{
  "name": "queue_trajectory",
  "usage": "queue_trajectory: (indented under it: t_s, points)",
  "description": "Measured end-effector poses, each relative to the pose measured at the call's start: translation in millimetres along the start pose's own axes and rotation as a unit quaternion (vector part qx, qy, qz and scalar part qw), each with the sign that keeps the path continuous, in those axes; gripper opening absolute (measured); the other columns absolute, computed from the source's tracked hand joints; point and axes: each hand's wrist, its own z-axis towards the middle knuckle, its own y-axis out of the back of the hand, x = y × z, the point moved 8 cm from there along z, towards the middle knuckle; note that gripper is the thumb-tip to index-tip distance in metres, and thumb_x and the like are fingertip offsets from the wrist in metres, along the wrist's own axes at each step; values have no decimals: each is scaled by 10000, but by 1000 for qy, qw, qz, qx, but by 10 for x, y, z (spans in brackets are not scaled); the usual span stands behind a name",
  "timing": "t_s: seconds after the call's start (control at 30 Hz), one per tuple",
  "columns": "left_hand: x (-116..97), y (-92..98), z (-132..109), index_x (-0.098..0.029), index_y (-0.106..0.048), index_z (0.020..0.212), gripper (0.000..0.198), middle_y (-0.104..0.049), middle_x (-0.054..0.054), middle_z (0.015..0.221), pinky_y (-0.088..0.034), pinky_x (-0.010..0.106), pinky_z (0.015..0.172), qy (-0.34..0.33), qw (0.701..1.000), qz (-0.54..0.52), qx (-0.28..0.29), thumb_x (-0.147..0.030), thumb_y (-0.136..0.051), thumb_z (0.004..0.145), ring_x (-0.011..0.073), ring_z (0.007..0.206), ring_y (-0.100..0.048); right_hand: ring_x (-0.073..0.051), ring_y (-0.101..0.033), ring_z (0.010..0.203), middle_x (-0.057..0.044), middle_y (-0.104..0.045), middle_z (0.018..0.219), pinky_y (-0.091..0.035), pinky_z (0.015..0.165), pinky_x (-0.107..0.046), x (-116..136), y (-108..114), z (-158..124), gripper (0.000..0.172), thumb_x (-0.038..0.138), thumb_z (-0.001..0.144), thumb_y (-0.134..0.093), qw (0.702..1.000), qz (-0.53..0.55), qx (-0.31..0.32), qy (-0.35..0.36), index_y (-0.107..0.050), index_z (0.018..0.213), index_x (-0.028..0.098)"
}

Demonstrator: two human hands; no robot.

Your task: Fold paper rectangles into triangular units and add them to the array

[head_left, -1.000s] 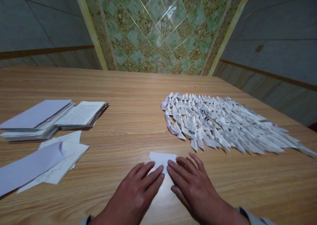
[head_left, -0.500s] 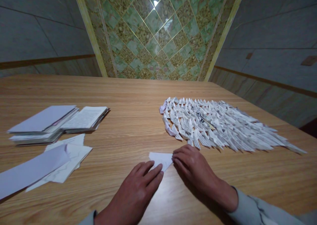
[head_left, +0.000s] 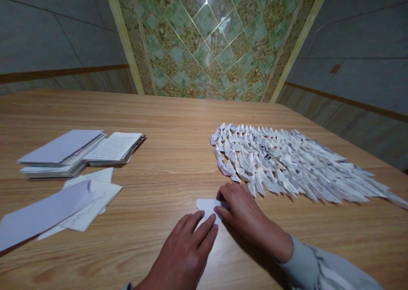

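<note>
A small folded white paper [head_left: 206, 205] lies on the wooden table near its front middle. My left hand [head_left: 188, 247] rests over the paper's lower left part, with its fingers spread and their tips pressing on it. At the paper's right end, my right hand [head_left: 242, 209] has its thumb and fingers closed on the edge, covering that corner. Just beyond my right hand, many folded paper pieces [head_left: 274, 162] with pointed tips stand in packed rows.
Stacks of paper [head_left: 60, 147] and printed sheets [head_left: 114, 147] sit on the table [head_left: 165, 124] at the left. Nearer, loose torn sheets [head_left: 105, 194] lie under a pale strip [head_left: 44, 215]. A tiled wall [head_left: 207, 39] rises behind the table.
My right hand has shifted slightly left over the paper's right end, its thumb now further in on the paper. The whole view has shifted a little. My left hand stays on the paper.
</note>
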Motion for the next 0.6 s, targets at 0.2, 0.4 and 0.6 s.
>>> queue_trajectory:
  t_s: [0.2, 0.4, 0.6]
  points:
    - [0, -24, -6, -189, -663, 1259, 317, -720, 50, 1297, -533, 447, 891, 2, 1000, -7, 3, -169, -499, 988, 307, 1108, -642, -234, -597, 912, -42, -691, 932, -364, 798, -351, -10, 13, -2, 88, 182, 856, -742, 999, 36, 6, -8, -670, 906, 178]
    - [11, -31, -21, -180, -662, 1249, 322, -728, 57, 1279, -523, 461, 886, 12, 1000, -15, -19, -174, -474, 987, 308, 1100, -639, -247, -583, 927, -41, -688, 928, -356, 834, -371, -38, 3, -11, 85, 174, 844, -750, 999, 32, -6, 1, -674, 881, 179]
    - [7, 31, 5, -177, -665, 1243, 318, -732, 55, 1280, -545, 458, 863, -4, 1000, -7, -4, -161, -483, 982, 308, 1081, -660, -231, -569, 937, -27, -679, 925, -349, 839, -354, -33, 32, -16, 111, 133, 831, -755, 997, 76, -17, 5, -679, 894, 184]
